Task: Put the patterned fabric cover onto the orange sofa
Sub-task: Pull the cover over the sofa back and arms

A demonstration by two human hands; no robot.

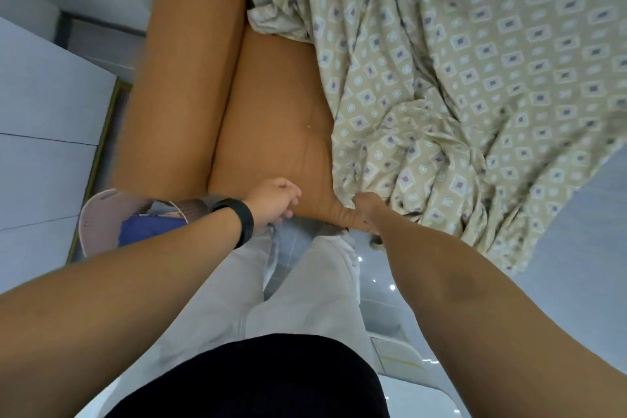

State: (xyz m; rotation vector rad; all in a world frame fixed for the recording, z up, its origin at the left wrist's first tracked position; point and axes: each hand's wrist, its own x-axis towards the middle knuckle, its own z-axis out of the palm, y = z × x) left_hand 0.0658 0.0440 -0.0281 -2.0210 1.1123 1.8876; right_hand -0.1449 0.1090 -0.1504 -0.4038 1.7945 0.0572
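Reaching forward and down from the lower corners of the view, both bare forearms converge at the near front edge of the orange sofa [271, 105]. The left hand [271, 202] is curled into a loose fist at that edge, knuckles up, with a black wristband [239, 219] around its wrist; whether anything is held inside the curled fingers cannot be told. The right hand [368, 210] is turned palm down with its fingers curled round the nearest gathered edge of the patterned fabric cover [475, 78], and the orange upholstery beside it is drawn into small creases.

The cover, beige with a repeating diamond print, lies rumpled over the right part of the sofa seat and spills down past the front edge at the right. The left part of the seat and the left armrest are bare orange. A bunched fold of the cover sits at the back of the seat, near the top of the view.

A pale basket [101, 214] holding blue cloth stands just left of the sofa, partly behind the left forearm. Light trousers [305, 282] show between the arms above a glossy tiled floor [576, 248].
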